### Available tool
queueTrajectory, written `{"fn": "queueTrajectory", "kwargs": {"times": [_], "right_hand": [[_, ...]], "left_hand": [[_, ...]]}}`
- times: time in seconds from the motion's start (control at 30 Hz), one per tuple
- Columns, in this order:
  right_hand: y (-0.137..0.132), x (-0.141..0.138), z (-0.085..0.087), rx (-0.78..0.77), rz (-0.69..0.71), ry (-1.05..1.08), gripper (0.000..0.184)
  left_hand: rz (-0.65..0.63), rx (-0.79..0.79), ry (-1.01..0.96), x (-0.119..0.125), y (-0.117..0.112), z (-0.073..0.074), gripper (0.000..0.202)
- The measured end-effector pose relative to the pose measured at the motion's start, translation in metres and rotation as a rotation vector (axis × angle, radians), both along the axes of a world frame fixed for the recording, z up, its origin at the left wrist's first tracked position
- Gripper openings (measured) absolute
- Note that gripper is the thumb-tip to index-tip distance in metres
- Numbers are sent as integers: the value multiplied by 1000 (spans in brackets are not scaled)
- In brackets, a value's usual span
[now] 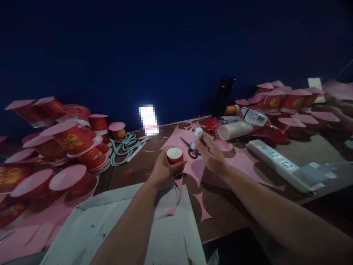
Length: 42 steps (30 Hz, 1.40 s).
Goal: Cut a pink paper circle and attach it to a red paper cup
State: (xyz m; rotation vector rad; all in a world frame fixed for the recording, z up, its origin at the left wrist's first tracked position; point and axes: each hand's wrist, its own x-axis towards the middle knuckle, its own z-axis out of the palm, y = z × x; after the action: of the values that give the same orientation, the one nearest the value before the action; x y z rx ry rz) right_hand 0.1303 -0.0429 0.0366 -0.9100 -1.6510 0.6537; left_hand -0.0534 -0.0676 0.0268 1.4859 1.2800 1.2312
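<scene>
My left hand [164, 170] is closed around a small red paper cup [174, 154] with a white rim, held upright over the brown table [226, 206]. My right hand [211, 151] grips a white glue stick [196, 137], tilted, just right of the cup. Black-handled scissors [190, 148] lie on pink paper [193, 165] between and behind the two hands. Pink paper scraps [202, 208] lie in front of my arms.
Red cups capped with pink paper discs are piled at the left [68, 141] and back right [289, 99]. A sleeve of white cups [234, 130], a white power strip [278, 162], a coiled cable [124, 147], a lit phone [149, 119] and a grey-white sheet [165, 228] are about.
</scene>
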Motion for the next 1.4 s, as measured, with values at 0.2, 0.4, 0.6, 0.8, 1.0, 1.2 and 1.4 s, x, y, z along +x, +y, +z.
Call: {"fn": "queueTrajectory", "kwargs": {"times": [0.2, 0.4, 0.6, 0.8, 1.0, 1.2, 1.4], "right_hand": [[-3, -1, 3, 164, -82, -127, 38], [-2, -6, -3, -10, 5, 78, 31], [0, -7, 2, -168, 100, 230, 31], [9, -2, 0, -206, 150, 351, 33], [12, -1, -3, -255, 180, 341, 32], [6, -3, 1, -229, 153, 280, 32], [4, -6, 0, -242, 187, 274, 38]], "left_hand": [[-10, -25, -9, 1, -1, 3, 50], [-23, -46, -70, 3, -2, 3, 48], [7, -19, -38, 1, 0, 3, 51], [1, -4, 60, -1, 1, 3, 49], [-42, -78, -90, 2, -1, 0, 49], [-48, -129, -173, 4, -2, -4, 50], [-34, -100, -114, 2, 0, -4, 51]]}}
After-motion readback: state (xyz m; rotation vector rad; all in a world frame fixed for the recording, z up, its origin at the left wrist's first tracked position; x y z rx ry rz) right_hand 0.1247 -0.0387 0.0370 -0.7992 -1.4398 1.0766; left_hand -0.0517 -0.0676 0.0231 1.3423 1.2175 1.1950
